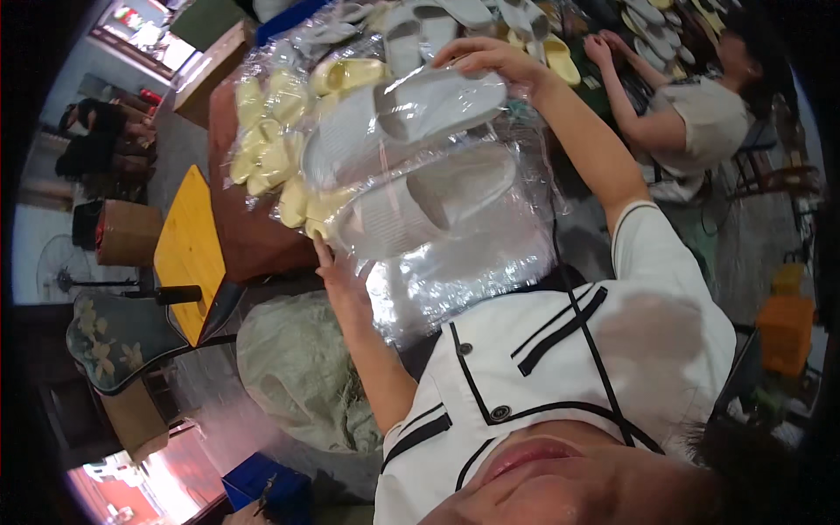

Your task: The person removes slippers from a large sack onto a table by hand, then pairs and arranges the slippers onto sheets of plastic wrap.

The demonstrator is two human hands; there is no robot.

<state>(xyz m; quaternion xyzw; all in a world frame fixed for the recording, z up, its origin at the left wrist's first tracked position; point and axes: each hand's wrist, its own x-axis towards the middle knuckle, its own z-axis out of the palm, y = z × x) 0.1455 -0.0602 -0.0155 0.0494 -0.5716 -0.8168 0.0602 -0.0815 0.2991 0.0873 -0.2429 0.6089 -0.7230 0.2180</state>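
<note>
Slipper [437, 103], grey, sits at the 12 o'clock part of the view, held by the right hand [490, 57] over the mouth of a clear plastic bag [455, 254]; a second grey slipper [429, 203] lies inside the bag just below it. Right arm: extended from the white shirt [569, 350] at 5 o'clock up toward 12 o'clock, elbow nearly straight, hand turned palm-down over the slipper's heel end. Left arm: rises from 6 o'clock toward the centre, with the left hand [337, 276] against the bag's lower left edge. Edges and room: the bag hangs between both hands, its crinkled lower end close to the chest; bagged yellow slippers [271, 131] touch it at 10 o'clock, resting on a reddish table [245, 236]; a yellow board [188, 245] lies at 9 o'clock, a grey sack [297, 367] at 7 o'clock. A second person [700, 114] works at 2 o'clock, well apart from the right arm. Fingers: those of the right hand curl closed over the slipper's rim, gripping it; those of the left hand are bent, pinching the bag film, with the index finger pointing upward along it.
</note>
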